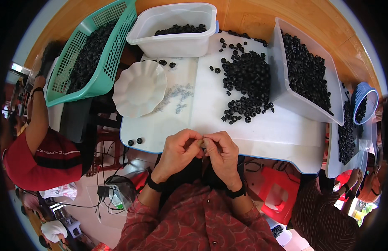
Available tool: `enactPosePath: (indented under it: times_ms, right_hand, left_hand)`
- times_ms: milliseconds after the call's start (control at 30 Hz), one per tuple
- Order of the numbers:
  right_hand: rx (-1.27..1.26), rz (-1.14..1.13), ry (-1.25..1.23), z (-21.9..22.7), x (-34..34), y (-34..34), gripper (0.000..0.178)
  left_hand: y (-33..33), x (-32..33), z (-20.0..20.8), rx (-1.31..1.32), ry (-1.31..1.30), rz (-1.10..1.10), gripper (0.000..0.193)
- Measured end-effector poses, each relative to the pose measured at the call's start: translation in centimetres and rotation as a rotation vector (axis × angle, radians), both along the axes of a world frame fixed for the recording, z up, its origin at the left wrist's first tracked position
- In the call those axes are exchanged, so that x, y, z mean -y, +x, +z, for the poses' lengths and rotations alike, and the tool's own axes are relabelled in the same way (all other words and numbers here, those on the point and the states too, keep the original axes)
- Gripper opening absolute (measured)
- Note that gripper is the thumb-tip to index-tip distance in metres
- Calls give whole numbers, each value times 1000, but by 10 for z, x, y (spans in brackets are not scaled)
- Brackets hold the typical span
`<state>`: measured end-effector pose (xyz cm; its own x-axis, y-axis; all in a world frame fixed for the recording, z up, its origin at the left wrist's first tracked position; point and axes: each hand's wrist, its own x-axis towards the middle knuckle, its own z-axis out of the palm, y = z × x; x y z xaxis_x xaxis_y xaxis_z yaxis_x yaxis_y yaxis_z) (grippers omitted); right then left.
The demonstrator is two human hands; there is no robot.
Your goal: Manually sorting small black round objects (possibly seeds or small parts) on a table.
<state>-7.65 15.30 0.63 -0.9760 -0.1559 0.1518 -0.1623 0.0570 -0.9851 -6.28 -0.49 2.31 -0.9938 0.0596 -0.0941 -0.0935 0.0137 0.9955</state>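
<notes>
Two bare hands meet at the near edge of a white table (261, 134). The left hand (177, 151) and right hand (222, 152) press their fingertips together, pinching a small tan piece (201, 143), mostly hidden between them. Doing this well likely means a steady, centred pinch. Beyond the fingers lies a heap of black rubber rings (247, 88); small grey pins (177, 97) lie scattered beyond the left fingers.

Light: bright, even daylight, with no single source apparent.
Shadows: soft and short under the white table (286, 134).
Glare: mild sheen on the tabletop, around 12 o'clock.
Distortion: strong fisheye bending, black corners.
Focus: centre sharp; the rim at 3 and 9 o'clock perhaps softer.
</notes>
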Motion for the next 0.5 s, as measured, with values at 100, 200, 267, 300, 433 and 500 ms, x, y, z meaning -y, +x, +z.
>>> enactPosePath:
  times_ms: [100, 200, 267, 300, 433, 500]
  right_hand:
    - [78, 2, -108, 4, 2, 0, 6]
    - [168, 28, -162, 7, 0, 0, 8]
    - [179, 38, -153, 8, -1, -1, 8]
    - [183, 41, -146, 8, -2, 0, 8]
    - [203, 45, -153, 5, -4, 0, 9]
    - [213, 49, -170, 4, -4, 0, 10]
  left_hand:
    - [0, 0, -2, 46, 181, -14, 10]
    - [-1, 1, 0, 66, 265, -30, 11]
    - [0, 1, -1, 63, 289, -28, 12]
    - [0, 1, -2, 68, 283, -25, 13]
    - [-1, 1, -3, 77, 267, -20, 14]
    - [-1, 1, -2, 76, 266, -21, 14]
